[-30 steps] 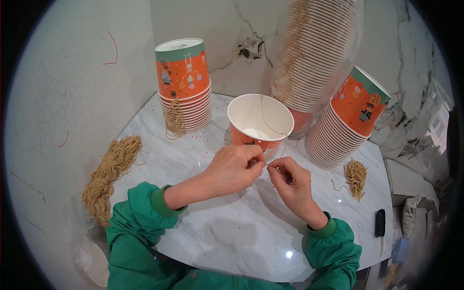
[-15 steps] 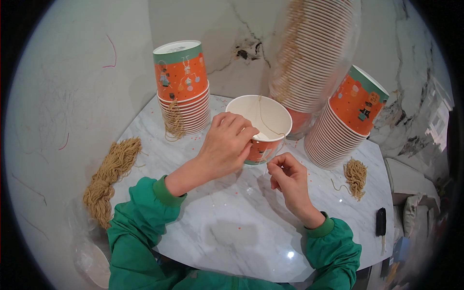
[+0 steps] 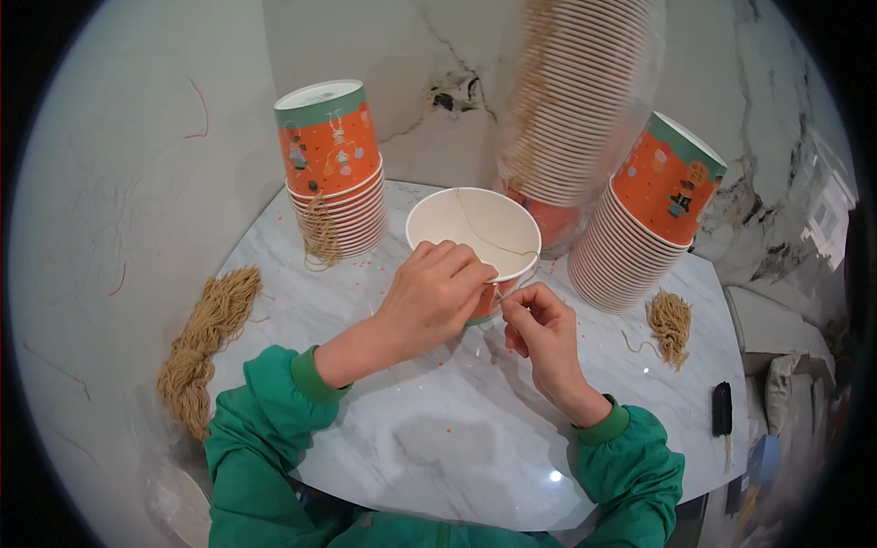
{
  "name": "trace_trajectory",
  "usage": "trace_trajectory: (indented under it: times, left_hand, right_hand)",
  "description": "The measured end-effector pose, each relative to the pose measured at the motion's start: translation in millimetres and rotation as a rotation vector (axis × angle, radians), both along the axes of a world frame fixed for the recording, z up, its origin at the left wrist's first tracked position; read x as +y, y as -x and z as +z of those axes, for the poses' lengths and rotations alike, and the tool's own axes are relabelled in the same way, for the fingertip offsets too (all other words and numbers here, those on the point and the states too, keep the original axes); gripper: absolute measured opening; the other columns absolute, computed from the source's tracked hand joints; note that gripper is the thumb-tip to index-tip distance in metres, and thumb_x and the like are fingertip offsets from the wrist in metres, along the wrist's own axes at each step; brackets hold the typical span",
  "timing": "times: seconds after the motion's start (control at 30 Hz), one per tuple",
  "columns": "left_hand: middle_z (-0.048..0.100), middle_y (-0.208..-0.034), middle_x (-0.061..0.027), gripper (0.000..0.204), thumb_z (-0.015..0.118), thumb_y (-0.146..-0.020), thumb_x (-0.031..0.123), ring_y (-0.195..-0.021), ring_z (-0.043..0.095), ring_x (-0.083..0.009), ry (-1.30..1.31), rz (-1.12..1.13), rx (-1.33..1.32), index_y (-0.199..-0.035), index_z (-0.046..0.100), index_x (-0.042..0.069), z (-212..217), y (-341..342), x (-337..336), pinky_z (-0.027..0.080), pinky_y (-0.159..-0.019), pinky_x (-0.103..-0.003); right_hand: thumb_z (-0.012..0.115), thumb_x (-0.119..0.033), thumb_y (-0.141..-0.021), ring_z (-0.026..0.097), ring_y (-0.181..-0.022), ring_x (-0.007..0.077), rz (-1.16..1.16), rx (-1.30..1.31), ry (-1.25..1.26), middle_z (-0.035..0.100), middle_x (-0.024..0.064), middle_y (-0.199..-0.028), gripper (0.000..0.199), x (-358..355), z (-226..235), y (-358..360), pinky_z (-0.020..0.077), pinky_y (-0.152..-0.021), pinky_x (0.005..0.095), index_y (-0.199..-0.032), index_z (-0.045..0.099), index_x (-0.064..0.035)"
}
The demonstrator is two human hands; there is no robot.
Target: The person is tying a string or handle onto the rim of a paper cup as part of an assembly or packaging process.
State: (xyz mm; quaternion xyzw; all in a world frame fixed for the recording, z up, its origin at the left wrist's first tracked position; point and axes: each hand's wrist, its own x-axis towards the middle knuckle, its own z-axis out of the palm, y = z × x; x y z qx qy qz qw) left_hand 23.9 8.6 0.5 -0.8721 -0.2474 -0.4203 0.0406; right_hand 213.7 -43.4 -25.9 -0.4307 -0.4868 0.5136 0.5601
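A white-lined orange and green paper tub (image 3: 457, 219) stands upright, mouth up, near the middle of the table. My left hand (image 3: 437, 297) is closed over its near rim, gripping the wall; the thumb is mostly hidden. A thin tan string (image 3: 501, 247) runs across the tub's inside, over the right part of the rim and down outside. Just right of my left fingertips, my right hand (image 3: 546, 333) pinches the string between thumb and forefinger, close to the tub's outer wall. Where the string passes behind the left fingers cannot be seen.
Upside-down tub stacks stand at left (image 3: 333, 183) and right (image 3: 644, 219); a tall plastic-wrapped stack (image 3: 580, 100) rises behind. Tan yarn hangs on the left stack. A yarn bundle (image 3: 206, 352) lies left, a smaller one (image 3: 670, 329) right, beside a black-handled tool (image 3: 722, 411).
The view has shifted a little. My left fingers have moved along the rim toward the right hand. My right fingertips have risen closer to the tub wall with the string.
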Motion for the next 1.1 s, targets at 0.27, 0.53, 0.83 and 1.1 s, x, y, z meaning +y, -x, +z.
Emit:
trace_trajectory:
  times: [0.27, 0.53, 0.83, 1.1]
  left_hand:
    - [0.062, -0.090, -0.0088, 0.021, 0.068, -0.078, 0.002, -0.085, 0.061, -0.0284, 0.032, -0.007, -0.013, -0.099, 0.067, 0.004, 1.6, -2.9, -3.8, 0.047, -0.072, -0.040]
    - [0.062, -0.089, -0.0087, 0.020, 0.068, -0.079, 0.001, -0.084, 0.061, -0.0286, 0.038, -0.014, -0.025, -0.099, 0.067, 0.004, 0.8, -4.3, -6.5, 0.049, -0.071, -0.040]
    - [0.065, -0.085, -0.0120, 0.012, 0.062, -0.088, 0.012, -0.079, 0.064, -0.0314, 0.296, -0.022, -0.107, -0.093, 0.067, 0.002, 13.5, -6.3, -4.0, 0.050, -0.068, -0.043]
    - [0.072, -0.085, -0.0106, 0.022, 0.061, -0.090, 0.013, -0.072, 0.066, -0.0157, 0.942, -0.004, 0.230, -0.101, 0.072, -0.002, 53.6, -5.4, 33.3, 0.052, -0.066, -0.031]
  right_hand:
    - [0.064, -0.009, -0.095, 0.054, -0.060, 0.0048, -0.011, 0.036, 0.039, 0.061, -0.0006, -0.081, 0.008, -1.7, 0.8, -0.9, 0.0424, -0.051, 0.0201, -0.093, 0.060, -0.0024]
    - [0.064, -0.010, -0.096, 0.054, -0.059, 0.0048, -0.007, 0.042, 0.041, 0.062, -0.0007, -0.081, 0.008, -1.8, -0.2, 0.3, 0.0422, -0.051, 0.0203, -0.094, 0.061, -0.0029]
    - [0.065, -0.015, -0.096, 0.054, -0.056, 0.0047, 0.001, 0.063, 0.039, 0.060, -0.0014, -0.072, 0.010, -1.1, 0.3, 0.5, 0.0349, -0.047, 0.0199, -0.095, 0.061, -0.0051]
    - [0.065, -0.017, -0.099, 0.056, -0.054, 0.0082, 0.042, 0.104, 0.063, 0.064, 0.0020, -0.080, 0.013, 0.9, -6.4, 2.3, 0.0356, -0.045, 0.0210, -0.096, 0.060, -0.0061]
